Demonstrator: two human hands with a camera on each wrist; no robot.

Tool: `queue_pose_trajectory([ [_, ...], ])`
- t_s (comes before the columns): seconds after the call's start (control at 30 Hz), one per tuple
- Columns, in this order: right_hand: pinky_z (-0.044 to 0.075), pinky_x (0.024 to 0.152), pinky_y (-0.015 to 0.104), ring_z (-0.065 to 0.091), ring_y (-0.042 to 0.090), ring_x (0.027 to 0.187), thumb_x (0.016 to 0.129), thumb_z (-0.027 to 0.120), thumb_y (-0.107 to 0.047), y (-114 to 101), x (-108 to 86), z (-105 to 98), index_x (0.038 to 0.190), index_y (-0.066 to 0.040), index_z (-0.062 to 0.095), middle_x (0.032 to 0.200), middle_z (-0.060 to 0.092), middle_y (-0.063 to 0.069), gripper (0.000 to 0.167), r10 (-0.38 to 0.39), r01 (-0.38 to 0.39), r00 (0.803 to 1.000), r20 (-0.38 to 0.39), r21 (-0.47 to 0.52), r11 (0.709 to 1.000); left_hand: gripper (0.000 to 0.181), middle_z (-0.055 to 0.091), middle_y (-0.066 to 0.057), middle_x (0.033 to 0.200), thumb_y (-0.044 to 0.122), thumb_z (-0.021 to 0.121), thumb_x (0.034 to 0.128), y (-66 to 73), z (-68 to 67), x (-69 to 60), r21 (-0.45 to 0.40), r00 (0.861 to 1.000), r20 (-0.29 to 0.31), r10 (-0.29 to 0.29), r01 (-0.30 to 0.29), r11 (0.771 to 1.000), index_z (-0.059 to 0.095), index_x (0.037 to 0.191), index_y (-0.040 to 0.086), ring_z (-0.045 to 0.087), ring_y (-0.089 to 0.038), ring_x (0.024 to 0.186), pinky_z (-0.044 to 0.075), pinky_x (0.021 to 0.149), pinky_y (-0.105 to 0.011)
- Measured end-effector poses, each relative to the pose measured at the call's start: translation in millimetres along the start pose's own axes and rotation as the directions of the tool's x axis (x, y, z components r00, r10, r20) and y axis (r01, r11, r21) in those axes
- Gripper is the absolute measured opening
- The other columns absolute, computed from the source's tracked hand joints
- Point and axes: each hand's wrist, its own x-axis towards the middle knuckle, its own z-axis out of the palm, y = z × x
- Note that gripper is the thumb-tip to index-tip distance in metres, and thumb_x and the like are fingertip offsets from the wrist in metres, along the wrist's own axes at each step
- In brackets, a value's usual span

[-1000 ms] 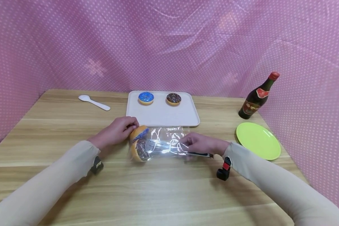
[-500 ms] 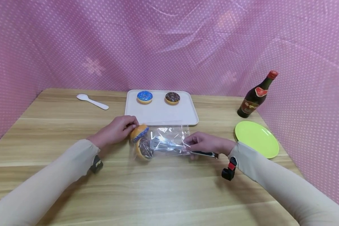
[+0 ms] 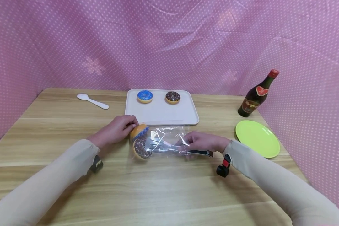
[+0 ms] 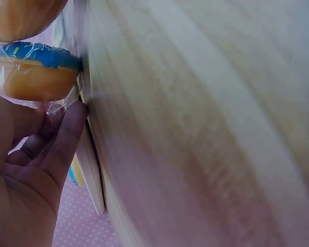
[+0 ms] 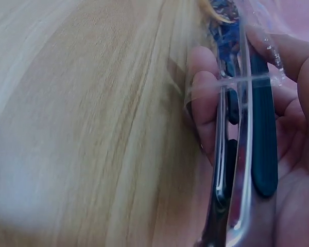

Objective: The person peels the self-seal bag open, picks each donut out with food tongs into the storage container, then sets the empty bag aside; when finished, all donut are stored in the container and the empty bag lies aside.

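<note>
On the table lies a clear plastic bag with two doughnuts in its left end. One is a blue-iced doughnut, tipped on its side; the other, a chocolate-iced doughnut, lies just below it. My left hand pinches the crumpled plastic at that end, close beside the blue-iced doughnut. In my right hand I grip metal tongs with dark handle pads. Their slotted head is inside the bag against the chocolate-iced doughnut, and my right fingertips reach into the bag's mouth.
Behind the bag stands a white tray bearing another blue-iced doughnut and another chocolate one. A white spoon lies far left. At right are a green plate and a dark bottle with a red cap.
My right hand and the tongs shifted slightly right, then back left. The chocolate-iced doughnut in the bag moved right, then left with them. My left hand stays at the bag's end.
</note>
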Motion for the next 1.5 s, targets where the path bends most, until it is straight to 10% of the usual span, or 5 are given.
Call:
queue_pose_trajectory([
  [0.4,0.054,0.069,0.024,0.064,0.01,0.065,0.105,0.064,-0.019,2.2,1.4,2.1,0.092,-0.01,0.066,0.074,0.069,-0.001,0.015,0.017,-0.017,1.0,0.005,0.057,0.998,0.016,0.071,-0.01,0.1,-0.002,0.054,0.1044,2.1,-0.5,-0.9,0.001,1.0,0.01,-0.011,0.011,1.0,0.069,0.101,0.006,0.061,-0.021,0.092,0.054,0.087,-0.039],
  [0.7,0.055,0.065,0.023,0.063,0.009,0.066,0.106,0.058,-0.012,11.0,-10.0,-4.7,0.119,0.003,0.07,0.086,0.073,0.005,0.022,-0.047,0.044,0.998,0.031,0.111,0.993,0.017,0.07,-0.008,0.096,-0.004,0.055,0.103,0.5,-0.4,-1.5,0.027,0.999,-0.001,0.043,-0.043,0.999,0.069,0.1,0.005,0.06,-0.021,0.09,0.054,0.086,-0.041],
  [1.5,0.056,0.064,0.023,0.063,0.004,0.069,0.108,0.058,-0.019,34.5,-114.2,-73.5,0.123,0.015,0.061,0.088,0.073,0.003,0.037,0.161,-0.154,0.98,-0.118,0.063,0.986,0.015,0.07,-0.008,0.097,-0.004,0.056,0.1028,-1.6,0.4,-2.2,0.011,0.998,-0.036,0.052,-0.052,0.999,0.069,0.1,0.004,0.06,-0.021,0.091,0.052,0.085,-0.04],
])
